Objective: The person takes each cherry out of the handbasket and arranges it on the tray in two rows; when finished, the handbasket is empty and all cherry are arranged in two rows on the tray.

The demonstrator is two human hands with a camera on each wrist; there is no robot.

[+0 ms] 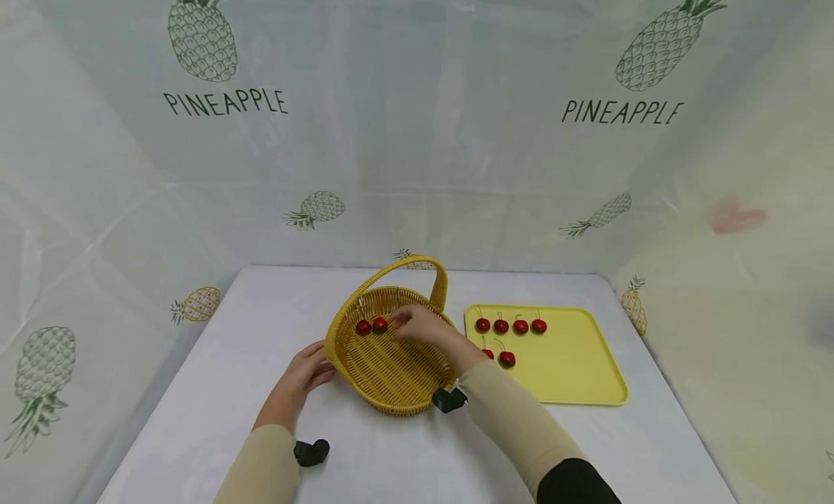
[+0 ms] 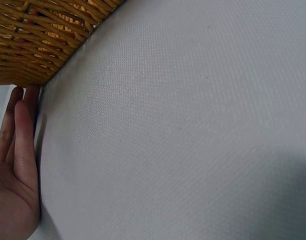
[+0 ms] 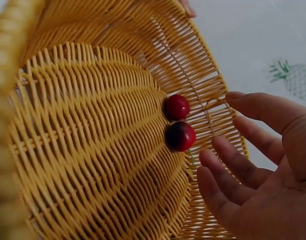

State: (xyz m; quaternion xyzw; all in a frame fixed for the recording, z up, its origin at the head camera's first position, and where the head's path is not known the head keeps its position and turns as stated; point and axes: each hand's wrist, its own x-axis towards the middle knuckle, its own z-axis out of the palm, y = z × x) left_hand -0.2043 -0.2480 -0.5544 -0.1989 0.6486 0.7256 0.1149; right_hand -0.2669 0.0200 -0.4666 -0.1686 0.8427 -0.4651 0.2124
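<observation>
Inside wicker basket (image 1: 391, 381), two cherries (image 1: 380, 325), right hand (image 1: 420, 326) nearby

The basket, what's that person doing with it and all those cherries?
The person's right grip is over the yellow basket, holding nothing, near two red cherries lying inside. Their left grip is at the basket's left side. At least six more cherries are on the yellow tray to the right, one partly hidden.

Pale sheeting (image 1: 417, 127) with printed pineapples (image 1: 203, 40) and dark lettering (image 1: 224, 103) rises behind the white table (image 1: 651, 446); a reddish blotch (image 1: 736, 216) shows at right.
</observation>
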